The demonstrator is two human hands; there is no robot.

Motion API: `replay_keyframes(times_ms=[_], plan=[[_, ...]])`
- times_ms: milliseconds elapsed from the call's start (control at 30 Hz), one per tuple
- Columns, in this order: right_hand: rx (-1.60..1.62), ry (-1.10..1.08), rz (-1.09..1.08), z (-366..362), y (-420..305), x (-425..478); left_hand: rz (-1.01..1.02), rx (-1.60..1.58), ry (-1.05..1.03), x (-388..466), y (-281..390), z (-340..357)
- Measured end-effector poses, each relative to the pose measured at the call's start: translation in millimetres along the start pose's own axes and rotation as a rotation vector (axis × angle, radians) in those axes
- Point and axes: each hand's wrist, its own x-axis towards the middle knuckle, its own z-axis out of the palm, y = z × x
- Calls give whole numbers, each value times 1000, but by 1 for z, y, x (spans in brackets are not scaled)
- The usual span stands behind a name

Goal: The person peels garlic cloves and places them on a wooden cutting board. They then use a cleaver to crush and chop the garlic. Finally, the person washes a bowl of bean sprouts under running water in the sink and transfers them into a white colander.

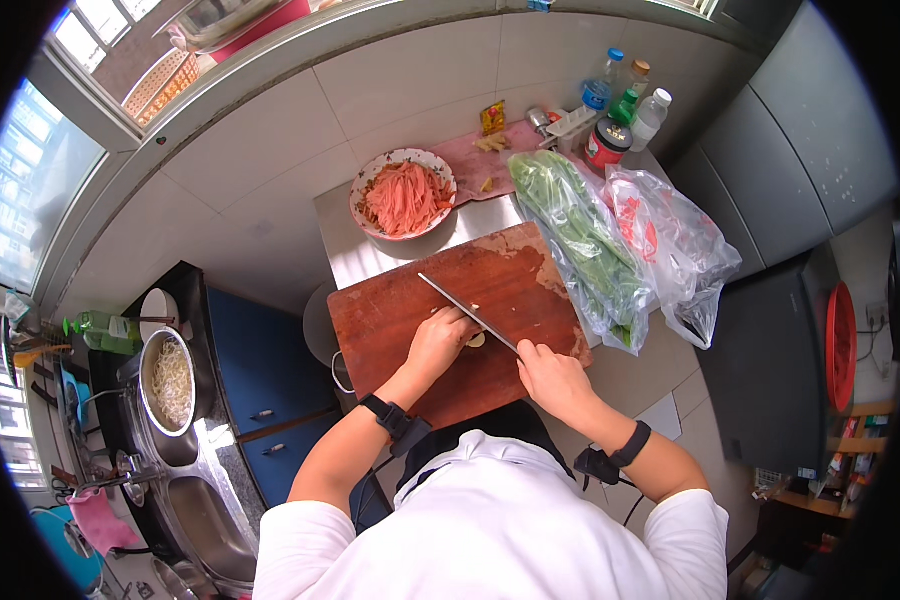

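A reddish wooden cutting board (390,322) lies on a metal-topped table before me. My right hand (553,375) grips the handle end of a kitchen knife (469,309), whose blade slants up to the left across the board. Fingers of my left hand (444,341) are bent down beside the blade, on a small pale piece of food (477,340), perhaps garlic; the fingertips are partly hidden. Small pale bits lie near the blade. Beyond the board stands a patterned bowl (356,206) heaped with pinkish-orange strips.
Leafy greens in a clear plastic bag (581,247) and another plastic bag (675,247) lie right of the board. Several bottles and a red jar (607,144) stand behind. A pot of pale strands (168,382) sits by the sink (208,517) at left; a refrigerator (780,150) stands at right.
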Motion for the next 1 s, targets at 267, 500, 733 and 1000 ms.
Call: replay_keyframes(times_ms=[267, 500, 733, 1000], plan=[[76, -1, -2, 1, -1, 0, -25, -35, 41, -5, 1, 5], [112, -2, 15, -11, -8, -3, -26, 9, -22, -9, -4, 5], [137, -26, 45, -13, -11, 0, -19, 6, 50, -9, -3, 7], [170, -38, 59, -1, -8, 7, -29, -10, 81, -8, 0, 6]])
